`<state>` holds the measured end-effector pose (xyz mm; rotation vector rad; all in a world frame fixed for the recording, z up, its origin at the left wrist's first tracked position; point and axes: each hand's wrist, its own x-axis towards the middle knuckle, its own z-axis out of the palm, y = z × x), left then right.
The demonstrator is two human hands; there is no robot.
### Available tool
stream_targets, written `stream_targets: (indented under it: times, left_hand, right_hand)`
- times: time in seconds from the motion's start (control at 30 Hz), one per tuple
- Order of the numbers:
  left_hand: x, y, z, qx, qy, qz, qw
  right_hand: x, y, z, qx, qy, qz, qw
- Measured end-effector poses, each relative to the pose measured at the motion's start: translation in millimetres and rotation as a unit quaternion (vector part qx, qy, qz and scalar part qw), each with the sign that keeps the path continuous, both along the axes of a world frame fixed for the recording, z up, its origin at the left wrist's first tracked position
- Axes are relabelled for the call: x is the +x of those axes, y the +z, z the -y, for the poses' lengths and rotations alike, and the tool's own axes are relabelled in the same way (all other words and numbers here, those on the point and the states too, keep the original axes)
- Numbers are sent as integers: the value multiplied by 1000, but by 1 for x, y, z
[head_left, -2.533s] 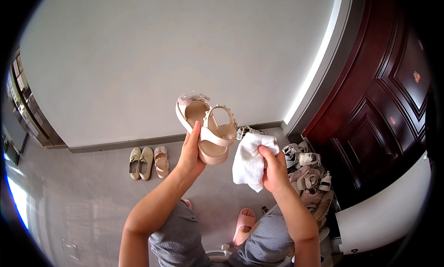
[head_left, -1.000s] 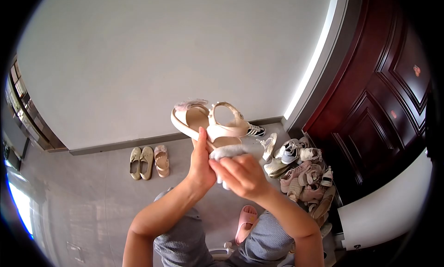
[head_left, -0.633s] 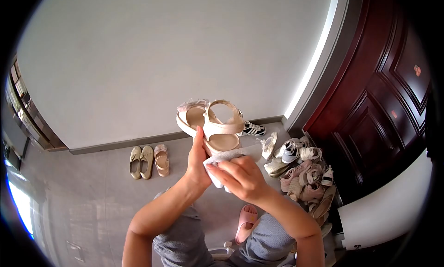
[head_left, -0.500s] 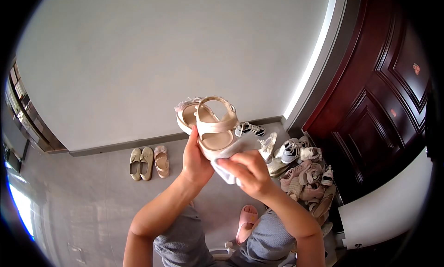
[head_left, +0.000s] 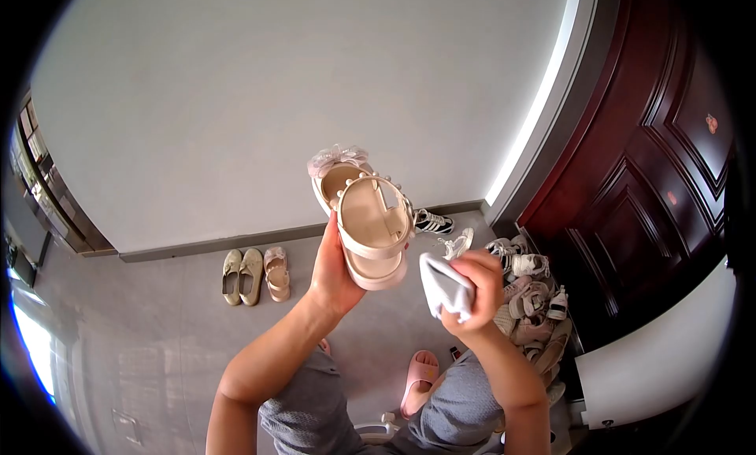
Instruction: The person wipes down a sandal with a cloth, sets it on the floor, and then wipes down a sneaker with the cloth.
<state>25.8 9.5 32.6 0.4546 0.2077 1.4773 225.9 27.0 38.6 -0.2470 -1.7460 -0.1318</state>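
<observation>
A cream sandal (head_left: 376, 270) with a bow at the toe and bead-like studs along its straps is held up in front of the grey wall. My left hand (head_left: 337, 275) grips it by its left side, with the heel end toward me. To the right, my right hand (head_left: 482, 289) is closed around a white cloth (head_left: 446, 288). The cloth is bunched in the fingers and stands apart from the sandal.
A pair of beige shoes (head_left: 250, 278) and one pinkish sandal (head_left: 276, 274) are on the grey floor by the wall. Many shoes pile up (head_left: 531, 305) at right beside the dark red door (head_left: 630, 219). A pink slipper (head_left: 421, 372) is on my foot below.
My right hand has moved right with the cloth, away from the sandal's heel. The sandal has turned in my left hand, showing its bow and heel strap more fully.
</observation>
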Motion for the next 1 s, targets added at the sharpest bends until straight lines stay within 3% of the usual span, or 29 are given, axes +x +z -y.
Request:
stream_targets:
  times: [0.13,0.23,0.33,0.37,0.57,0.67,0.8,0.93,1.0]
  left_hand:
    - [-4,-7,-6,-37,14,-14,999]
    - [0,-8,-6,-50,41,-22,998]
    - [3,-10,-1,11,33,-17,999]
    - [2,-8,4,-35,53,-32,997]
    - [-5,-11,1,-40,74,-21,996]
    - [-3,-15,2,-48,85,-20,995]
    - [2,-14,3,-51,84,-29,995]
    - [-3,-16,-1,-36,56,-25,997]
    - [-2,-17,-2,-42,74,-27,996]
  right_hand:
    - [-1,7,5,4,-33,-21,999]
    - [-11,-4,1,56,15,130,990]
    - [-36,-3,14,75,-40,212,973]
    - [-37,-1,16,75,-40,213,973]
    - [-30,-4,-2,-4,-99,228,969]
    - [-42,-1,16,-19,-75,207,975]
    - [-50,-1,18,27,-47,208,977]
    - [-40,-2,4,0,-136,235,962]
    - [-43,-2,10,-14,-122,229,966]
